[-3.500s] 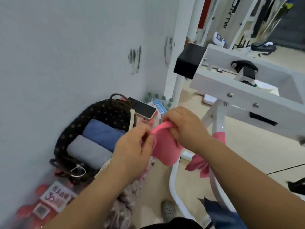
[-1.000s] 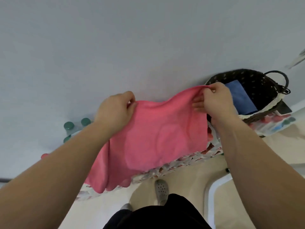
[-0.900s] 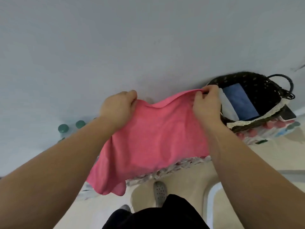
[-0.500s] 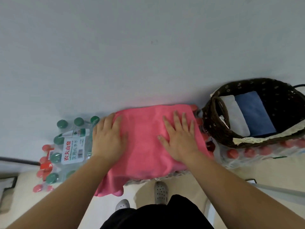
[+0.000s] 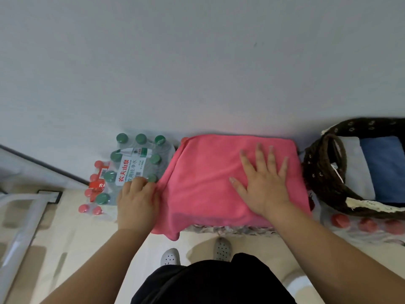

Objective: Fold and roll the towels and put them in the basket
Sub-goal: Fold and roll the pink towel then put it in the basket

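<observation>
Against wall, between bottle pack and basket: towel laid flat | pinned smooth under right hand, fingers spread | left hand curled at left edge, pinch unclear, likely for folding.

You see the pink towel as soft, matt cloth with a fine nap. The basket is dark, rough woven fibre, edged with a cream lace trim. The pack of water bottles is wrapped in glossy clear plastic film; its green caps are smooth plastic. The wall is matt.
</observation>
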A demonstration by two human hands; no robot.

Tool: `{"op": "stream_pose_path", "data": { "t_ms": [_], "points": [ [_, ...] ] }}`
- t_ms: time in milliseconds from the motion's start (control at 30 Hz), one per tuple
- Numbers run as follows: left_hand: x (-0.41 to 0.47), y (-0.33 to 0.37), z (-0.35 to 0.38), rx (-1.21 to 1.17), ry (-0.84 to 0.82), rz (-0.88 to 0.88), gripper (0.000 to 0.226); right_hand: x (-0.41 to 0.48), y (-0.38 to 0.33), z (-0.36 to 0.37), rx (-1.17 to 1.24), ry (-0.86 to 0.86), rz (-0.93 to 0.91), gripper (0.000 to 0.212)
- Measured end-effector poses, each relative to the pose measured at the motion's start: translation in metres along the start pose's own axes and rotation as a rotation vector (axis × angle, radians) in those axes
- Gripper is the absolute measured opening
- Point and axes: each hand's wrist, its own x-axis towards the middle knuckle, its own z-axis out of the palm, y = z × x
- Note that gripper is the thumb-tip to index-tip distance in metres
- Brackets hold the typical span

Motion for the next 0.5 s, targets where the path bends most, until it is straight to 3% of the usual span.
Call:
{"op": "stream_pose_path", "data": {
  "t_ms": [100,233,300,500],
  "points": [
    [0.007,0.003,-0.006,-0.135,-0.014,-0.043,0.025,0.0,-0.021,0.001,0.029,0.011,-0.146,0.08],
    [0.021,0.011,-0.03,-0.396,-0.016,-0.346,0.012,0.001,-0.019,0.01,0.016,-0.027,-0.126,0.082],
    [0.032,0.004,-0.038,-0.393,-0.033,-0.397,0.009,0.001,-0.016,0.011,0.018,-0.026,-0.132,0.083],
    [0.08,-0.024,-0.056,-0.12,-0.1,-0.105,0.004,0.001,-0.016,0.01,0.018,-0.011,-0.135,0.086]
  ]
}}
